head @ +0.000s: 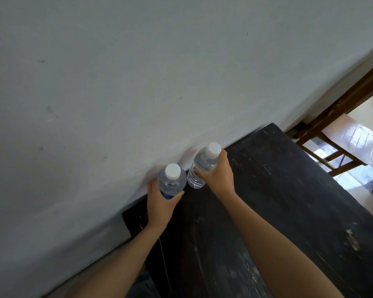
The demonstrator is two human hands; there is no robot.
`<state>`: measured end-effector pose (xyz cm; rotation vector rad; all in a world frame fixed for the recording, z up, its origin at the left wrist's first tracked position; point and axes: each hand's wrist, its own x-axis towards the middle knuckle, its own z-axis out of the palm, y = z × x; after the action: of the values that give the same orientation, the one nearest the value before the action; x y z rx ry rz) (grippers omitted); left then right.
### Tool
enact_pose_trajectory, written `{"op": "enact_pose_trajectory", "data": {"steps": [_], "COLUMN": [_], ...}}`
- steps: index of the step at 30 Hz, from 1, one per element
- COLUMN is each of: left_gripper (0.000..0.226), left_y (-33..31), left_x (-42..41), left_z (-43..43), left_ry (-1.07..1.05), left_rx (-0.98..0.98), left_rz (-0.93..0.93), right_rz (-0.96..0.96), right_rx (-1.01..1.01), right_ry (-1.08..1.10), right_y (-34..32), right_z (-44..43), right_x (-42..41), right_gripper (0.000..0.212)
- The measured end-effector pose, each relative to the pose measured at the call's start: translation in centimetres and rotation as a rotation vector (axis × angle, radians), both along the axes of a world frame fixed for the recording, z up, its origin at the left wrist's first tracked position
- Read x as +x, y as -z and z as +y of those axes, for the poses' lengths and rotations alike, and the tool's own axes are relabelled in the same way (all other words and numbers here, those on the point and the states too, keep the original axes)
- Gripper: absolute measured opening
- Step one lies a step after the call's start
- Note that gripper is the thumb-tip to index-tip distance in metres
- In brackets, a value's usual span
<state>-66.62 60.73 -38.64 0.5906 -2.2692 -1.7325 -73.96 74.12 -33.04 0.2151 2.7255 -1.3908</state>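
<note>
Two clear plastic water bottles with white caps stand out against a dark wooden table (pixel 278 190) near the wall. My left hand (pixel 159 203) grips the left bottle (pixel 171 181), which carries a blue label low on its body. My right hand (pixel 219 175) grips the right bottle (pixel 202 166) around its upper body, and this one leans toward the wall. The two bottles are close together, almost touching. Whether their bases rest on the table is hidden from me.
A white wall (pixel 138 82) runs along the table's far edge. A wooden chair (pixel 332 155) stands beyond the table's right corner on a shiny pale floor (pixel 357 134). A thin cord (pixel 165 261) hangs near the table's left edge.
</note>
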Motion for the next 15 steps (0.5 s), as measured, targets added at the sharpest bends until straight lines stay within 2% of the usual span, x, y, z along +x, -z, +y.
{"op": "enact_pose_trajectory", "data": {"steps": [4,7,10,15], "left_gripper": [0.071,0.072,0.078,0.068], "left_y": [0.3,0.5,0.6,-0.1], "left_x": [0.0,0.0,0.0,1.2], "left_z": [0.1,0.2,0.0,-0.4], "left_ry": [-0.004,-0.001,-0.003,0.038], "left_rx": [-0.019,-0.110,-0.171,-0.191], "left_rz": [0.000,-0.023,-0.056,-0.067], "right_rz": [0.016,-0.016,-0.046,-0.108], "right_rx": [0.063,0.200,0.241,0.323], "right_ry": [-0.038,-0.081,-0.106,-0.172], "right_y": [0.3,-0.1,-0.6,-1.2], "right_z": [0.3,1.3,2.5,4.5], "right_x": [0.8,1.4,2.7,6.2], "right_gripper": [0.086,0.092,0.099,0.082]}}
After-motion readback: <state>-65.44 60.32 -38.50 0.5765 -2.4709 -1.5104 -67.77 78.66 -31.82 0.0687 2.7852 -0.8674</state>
